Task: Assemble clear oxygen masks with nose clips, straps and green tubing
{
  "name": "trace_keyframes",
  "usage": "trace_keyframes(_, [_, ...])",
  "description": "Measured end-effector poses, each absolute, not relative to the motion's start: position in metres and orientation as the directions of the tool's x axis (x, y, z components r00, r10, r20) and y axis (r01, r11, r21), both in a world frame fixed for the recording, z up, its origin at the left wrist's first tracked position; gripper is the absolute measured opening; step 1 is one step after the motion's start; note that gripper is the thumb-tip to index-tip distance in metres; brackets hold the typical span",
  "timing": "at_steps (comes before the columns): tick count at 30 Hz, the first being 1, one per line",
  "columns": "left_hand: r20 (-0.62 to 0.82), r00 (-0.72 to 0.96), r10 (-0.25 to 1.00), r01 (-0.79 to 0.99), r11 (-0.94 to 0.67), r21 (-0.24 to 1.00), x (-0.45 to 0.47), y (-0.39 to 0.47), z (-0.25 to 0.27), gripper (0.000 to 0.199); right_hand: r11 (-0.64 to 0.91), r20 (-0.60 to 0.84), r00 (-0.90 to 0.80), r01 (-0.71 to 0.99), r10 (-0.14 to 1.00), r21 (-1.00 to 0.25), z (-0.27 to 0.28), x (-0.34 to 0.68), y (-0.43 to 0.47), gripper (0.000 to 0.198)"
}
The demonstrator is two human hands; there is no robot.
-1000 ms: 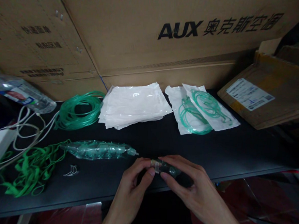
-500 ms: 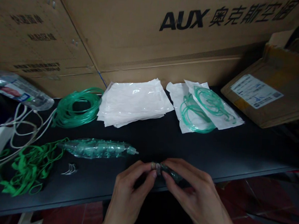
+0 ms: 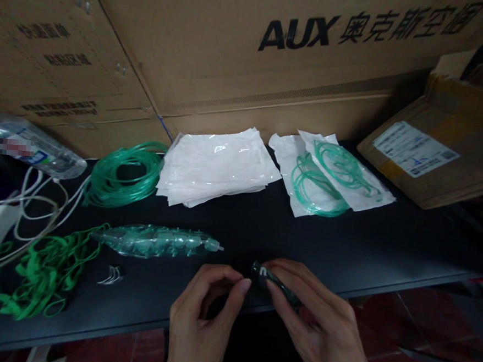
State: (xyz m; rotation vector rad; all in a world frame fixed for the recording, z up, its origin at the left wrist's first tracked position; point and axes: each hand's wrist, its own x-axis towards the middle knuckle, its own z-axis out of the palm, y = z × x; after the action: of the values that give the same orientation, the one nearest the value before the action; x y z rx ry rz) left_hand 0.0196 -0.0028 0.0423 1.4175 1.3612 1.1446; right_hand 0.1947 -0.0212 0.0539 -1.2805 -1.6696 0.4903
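Between the fingers and thumb of my right hand is a small dark-green see-through plastic piece with a pale mark near its end. Most of that piece is hidden by the fingers, so its kind does not show. My left hand is just left of it, thumb and forefinger pinched together and apart from the piece. Anything in that pinch is too small to make out. Left of my hands lies a long nested stack of green clear plastic parts. Several thin curved shiny strips lie near the table's front edge.
Tangled green elastic bands, coiled green tubing, white cables and a plastic bottle sit at left. Behind are white packets and bagged tubing. A cardboard box leans at right; a large carton forms the back.
My left fingers have drawn off the end of the green plastic piece, moving slightly left and down. My right hand still holds the piece, whose end now shows.
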Motion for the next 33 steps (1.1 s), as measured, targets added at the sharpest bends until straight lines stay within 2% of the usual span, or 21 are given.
trace_keyframes(3, [0.134, 0.032, 0.99, 0.257, -0.138, 0.957, 0.021, -0.005, 0.046, 0.014, 0.374, 0.432, -0.011, 0.521, 0.902, -0.768, 0.05, 0.195, -0.023, 0.03])
trace_keyframes(7, [0.129, 0.101, 0.986, 0.255, -0.151, 0.955, 0.024, -0.004, 0.05, 0.017, 0.369, 0.413, -0.031, 0.511, 0.91, -0.776, 0.049, 0.193, -0.024, 0.038])
trace_keyframes(15, [0.014, 0.084, 0.996, 0.207, -0.031, 0.978, 0.028, -0.003, 0.053, 0.01, 0.403, 0.475, 0.012, 0.51, 0.88, -0.76, 0.053, 0.186, -0.025, 0.034])
trace_keyframes(18, [-0.102, 0.083, 0.991, 0.133, 0.091, 0.987, 0.027, 0.0, 0.055, 0.005, 0.411, 0.487, 0.005, 0.528, 0.874, -0.743, 0.053, 0.184, -0.023, 0.033])
trace_keyframes(23, [-0.293, 0.165, 0.942, 0.044, 0.29, 0.956, 0.025, 0.005, 0.057, 0.009, 0.445, 0.51, -0.043, 0.554, 0.859, -0.704, 0.052, 0.186, -0.02, 0.033])
trace_keyframes(27, [-0.294, 0.153, 0.943, -0.001, 0.298, 0.955, 0.027, 0.005, 0.058, 0.015, 0.472, 0.527, -0.079, 0.572, 0.846, -0.671, 0.054, 0.188, -0.019, 0.037])
trace_keyframes(33, [-0.358, 0.165, 0.919, -0.103, 0.377, 0.921, 0.028, 0.002, 0.061, 0.024, 0.494, 0.524, -0.149, 0.613, 0.839, -0.617, 0.056, 0.189, -0.019, 0.031])
